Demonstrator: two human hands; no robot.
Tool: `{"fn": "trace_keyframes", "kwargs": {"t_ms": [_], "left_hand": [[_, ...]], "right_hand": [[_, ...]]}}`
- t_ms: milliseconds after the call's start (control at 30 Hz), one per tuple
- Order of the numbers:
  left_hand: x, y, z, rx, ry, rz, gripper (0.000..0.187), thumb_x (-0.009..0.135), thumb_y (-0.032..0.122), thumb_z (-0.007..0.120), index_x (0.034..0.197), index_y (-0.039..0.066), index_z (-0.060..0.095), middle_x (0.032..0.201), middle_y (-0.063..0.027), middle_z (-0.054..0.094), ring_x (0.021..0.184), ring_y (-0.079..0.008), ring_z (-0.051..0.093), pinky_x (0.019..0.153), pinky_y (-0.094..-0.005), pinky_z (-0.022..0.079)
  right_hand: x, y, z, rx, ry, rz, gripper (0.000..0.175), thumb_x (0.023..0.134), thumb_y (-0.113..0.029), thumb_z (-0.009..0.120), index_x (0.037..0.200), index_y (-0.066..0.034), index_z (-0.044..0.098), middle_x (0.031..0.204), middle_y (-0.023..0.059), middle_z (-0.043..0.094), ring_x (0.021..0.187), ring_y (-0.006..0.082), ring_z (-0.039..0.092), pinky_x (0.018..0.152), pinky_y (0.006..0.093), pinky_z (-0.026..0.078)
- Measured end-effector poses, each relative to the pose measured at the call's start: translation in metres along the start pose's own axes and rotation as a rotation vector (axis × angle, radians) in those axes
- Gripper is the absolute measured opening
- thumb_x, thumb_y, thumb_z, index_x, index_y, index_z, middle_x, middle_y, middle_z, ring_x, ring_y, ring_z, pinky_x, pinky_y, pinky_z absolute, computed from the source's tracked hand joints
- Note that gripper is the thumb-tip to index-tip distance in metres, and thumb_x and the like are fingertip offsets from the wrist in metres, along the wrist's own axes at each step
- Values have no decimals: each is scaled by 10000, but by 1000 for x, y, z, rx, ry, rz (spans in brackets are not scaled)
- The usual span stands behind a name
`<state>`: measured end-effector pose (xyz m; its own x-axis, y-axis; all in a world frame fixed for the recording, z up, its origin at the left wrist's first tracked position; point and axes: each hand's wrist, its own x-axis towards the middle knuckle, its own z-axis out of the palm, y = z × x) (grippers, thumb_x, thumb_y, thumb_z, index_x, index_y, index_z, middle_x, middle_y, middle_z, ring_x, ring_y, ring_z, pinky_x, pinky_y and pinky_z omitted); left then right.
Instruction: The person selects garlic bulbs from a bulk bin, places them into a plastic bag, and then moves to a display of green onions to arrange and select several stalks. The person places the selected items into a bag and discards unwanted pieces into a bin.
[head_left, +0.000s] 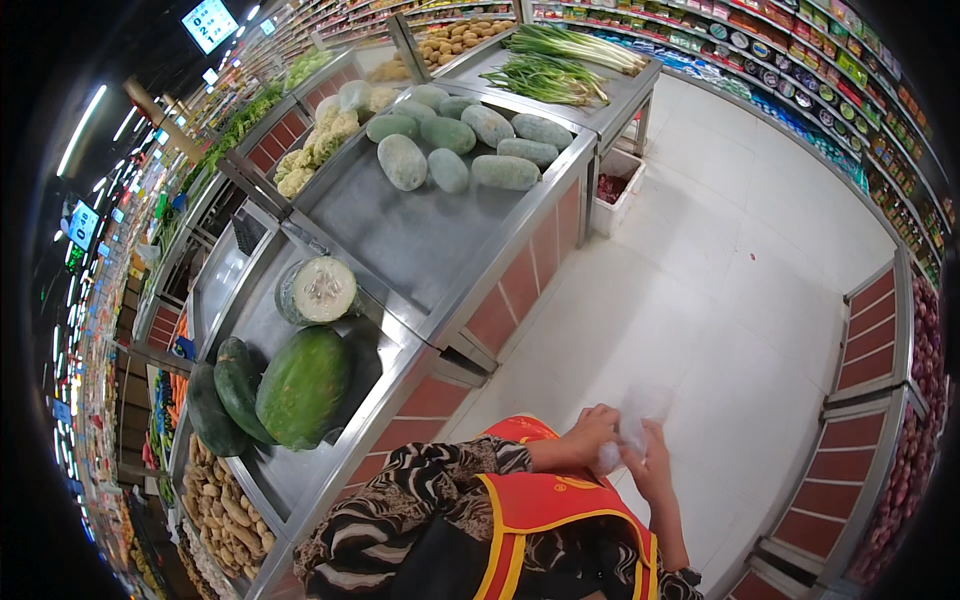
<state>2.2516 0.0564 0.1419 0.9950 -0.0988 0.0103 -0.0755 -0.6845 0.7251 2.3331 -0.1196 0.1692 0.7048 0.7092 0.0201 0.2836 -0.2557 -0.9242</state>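
My left hand (592, 435) and my right hand (651, 461) are close together in front of my red and yellow vest (559, 506). Between them, both grip a crumpled clear plastic bag (634, 435), whose upper end is blurred. To my left is a metal display counter holding a large green winter melon (304, 390), a cut melon half in film (322, 289) with its pale flesh showing, and two long dark green gourds (241, 386). Several smaller wax gourds (448, 170) are grouped farther along the steel tray (375, 232).
Spring onions (555, 79) lie on the far stand, with a white foam box (619, 191) on the floor below. Ginger roots (225, 510) fill the near left bin. Red onions (904, 480) line the brick-faced bin at right. Cauliflower (319, 146) sits behind the counter; packed shelves (810, 82) stand beyond the tiled floor.
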Motion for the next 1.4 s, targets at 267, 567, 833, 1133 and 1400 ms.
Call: {"fn": "trace_keyframes", "kwargs": {"t_ms": [267, 567, 833, 1133, 1400], "left_hand": [[96, -80, 0, -400, 174, -204, 370, 833, 148, 685, 1192, 74, 636, 1076, -167, 628, 1037, -313, 608, 892, -363, 479], [284, -120, -102, 0, 133, 164, 266, 779, 125, 662, 1039, 78, 687, 1071, -188, 661, 984, -366, 618, 821, -413, 490], [419, -168, -117, -258, -155, -286, 246, 753, 84, 633, 976, 81, 736, 839, -155, 710, 789, -311, 685, 712, -407, 522], [563, -233, -153, -506, -100, -583, 273, 771, 34, 677, 1043, 39, 692, 830, -95, 707, 699, -169, 679, 623, -299, 533], [681, -309, -181, -888, 229, -707, 229, 814, 66, 698, 1031, 7, 655, 797, -70, 684, 562, -115, 619, 466, -277, 467]], "right_hand": [[142, 35, -33, -2, -164, 210, 344, 746, -148, 743, 1042, -1, 646, 871, 119, 669, 782, 241, 644, 754, 340, 514], [279, 61, -98, 27, 52, 352, 224, 793, -86, 699, 993, 0, 646, 835, 66, 670, 768, 134, 612, 717, 295, 501], [360, 102, -139, 344, 235, 552, 298, 877, -12, 637, 1166, 0, 568, 903, 42, 647, 751, 96, 599, 634, 243, 482], [462, 226, -269, 190, 196, 613, 239, 895, -88, 630, 1123, -18, 636, 901, 24, 661, 749, 93, 600, 613, 249, 480], [553, 294, -368, 62, 88, 716, 224, 874, -93, 635, 1083, -15, 655, 899, 43, 679, 761, 107, 604, 674, 265, 499]]}}
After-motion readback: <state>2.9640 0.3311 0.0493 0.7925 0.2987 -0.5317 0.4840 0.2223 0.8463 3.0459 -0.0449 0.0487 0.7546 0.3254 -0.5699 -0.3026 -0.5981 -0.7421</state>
